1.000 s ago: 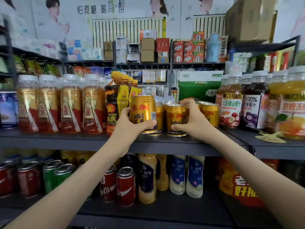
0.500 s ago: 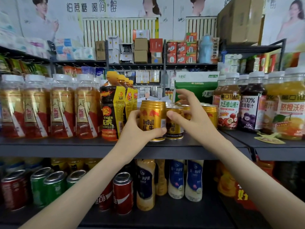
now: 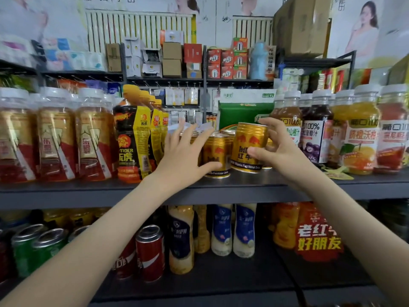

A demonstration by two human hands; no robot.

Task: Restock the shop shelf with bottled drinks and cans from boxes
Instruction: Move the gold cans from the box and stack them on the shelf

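Note:
A gold Red Bull can (image 3: 247, 141) is tilted slightly just above the grey middle shelf (image 3: 243, 187), and my right hand (image 3: 282, 152) grips it from the right side with thumb and fingers. Left of it stands another gold can (image 3: 216, 156) at the front of a cluster of several gold cans. My left hand (image 3: 183, 157) is spread with straight fingers over that cluster, its thumb lying against the front can's lower part. It holds nothing.
Amber drink bottles (image 3: 55, 138) and yellow-black Tiger bottles (image 3: 130, 138) fill the shelf to the left, and juice bottles (image 3: 318, 134) stand to the right. A green pack (image 3: 241, 107) sits behind the cans. Soda cans (image 3: 150, 253) and milky bottles (image 3: 243, 231) occupy the lower shelf.
The can my left hand held has passed to my right hand and moved right. My left hand let go and opened out over the standing cans. The view moved closer.

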